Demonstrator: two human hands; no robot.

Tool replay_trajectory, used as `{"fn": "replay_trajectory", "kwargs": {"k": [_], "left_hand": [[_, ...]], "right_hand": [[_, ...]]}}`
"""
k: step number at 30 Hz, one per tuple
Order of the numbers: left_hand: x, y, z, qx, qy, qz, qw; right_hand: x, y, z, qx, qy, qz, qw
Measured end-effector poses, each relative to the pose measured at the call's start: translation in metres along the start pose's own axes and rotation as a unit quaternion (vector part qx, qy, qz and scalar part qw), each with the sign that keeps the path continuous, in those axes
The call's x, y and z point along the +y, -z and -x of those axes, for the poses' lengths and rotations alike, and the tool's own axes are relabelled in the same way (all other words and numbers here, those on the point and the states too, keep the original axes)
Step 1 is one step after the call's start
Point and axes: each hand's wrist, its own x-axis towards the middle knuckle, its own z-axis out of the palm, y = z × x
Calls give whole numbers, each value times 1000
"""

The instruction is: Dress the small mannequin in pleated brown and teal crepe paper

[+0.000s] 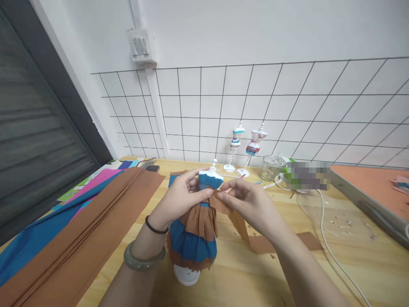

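Note:
A miniature dress form (211,179) stands upright on a white base, wearing a blue top and a gathered blue skirt (188,238) with a brown hem and brown overlayer. My left hand (180,196) is closed around its upper body, the thumb pressing at the front of the waist. Close beside it, my right hand (249,202) pinches the end of a brown strip (239,226) against the form's side. From there the strip trails down and rightward over the table. I cannot tell whether the strip is paper or cloth.
Folded brown sheets (105,221) and coloured sheets lie on the left. Two other small dress forms (236,143) stand by the wall grid, near a glass jar (272,167). At right are a white cable (323,226), a clear round sheet and an orange-topped board (370,192).

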Motion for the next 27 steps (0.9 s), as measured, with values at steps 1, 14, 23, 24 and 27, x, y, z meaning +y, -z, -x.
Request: {"fn": "replay_trajectory", "kwargs": {"k": [1,14,23,24,27], "left_hand": [[1,0,0,4,1,-1,1000],[4,2,1,9,6,20,1000],[3,5,0,-11,-1,8,1000],[2,5,1,-13,-1,9,1000],[1,5,1,-26,0,9,1000]], "right_hand": [[-1,2,0,-15,0,-9,1000],[-9,1,5,-55,30,-36,997],[-12,1,6,-11,36,15,999],[-11,1,6,-8,35,18,999],[-8,-2,4,-11,46,28,999]]}}
